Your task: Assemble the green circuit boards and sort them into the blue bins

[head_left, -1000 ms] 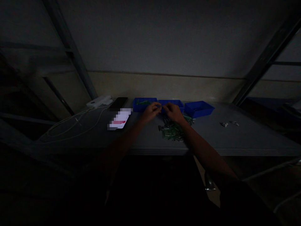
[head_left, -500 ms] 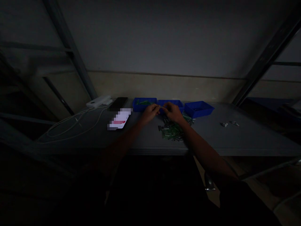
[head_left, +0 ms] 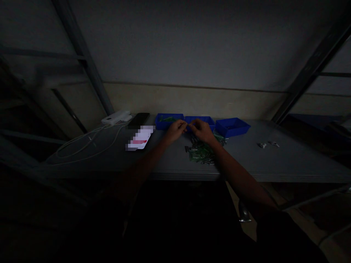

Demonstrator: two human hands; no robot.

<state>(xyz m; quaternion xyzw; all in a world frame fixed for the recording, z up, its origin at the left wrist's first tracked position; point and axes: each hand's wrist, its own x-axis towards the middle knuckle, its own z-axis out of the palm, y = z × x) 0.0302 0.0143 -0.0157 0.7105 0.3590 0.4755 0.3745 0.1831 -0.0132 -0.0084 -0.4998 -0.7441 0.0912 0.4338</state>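
Observation:
My left hand (head_left: 176, 130) and my right hand (head_left: 201, 130) are close together over the table, in front of the middle blue bin (head_left: 207, 118). Fingers of both are pinched, and whatever lies between them is too small and dark to name. Below my right hand spreads a pile of small metal parts and green pieces (head_left: 201, 152), partly covered by that hand and forearm. The left blue bin (head_left: 170, 126) has green pieces in it. A right blue bin (head_left: 232, 128) stands beyond the pile, its inside dark.
A phone with a lit screen (head_left: 142, 138) lies left of my hands, near a dark flat object (head_left: 139, 119), a white device (head_left: 115, 118) and looping white cables. Two small whitish metal parts (head_left: 262, 145) rest at the right. Metal posts flank the table.
The fingertips of my two hands have shifted slightly, still close together. The whole view has moved a little; the bins, pile and phone stay where they were on the table.

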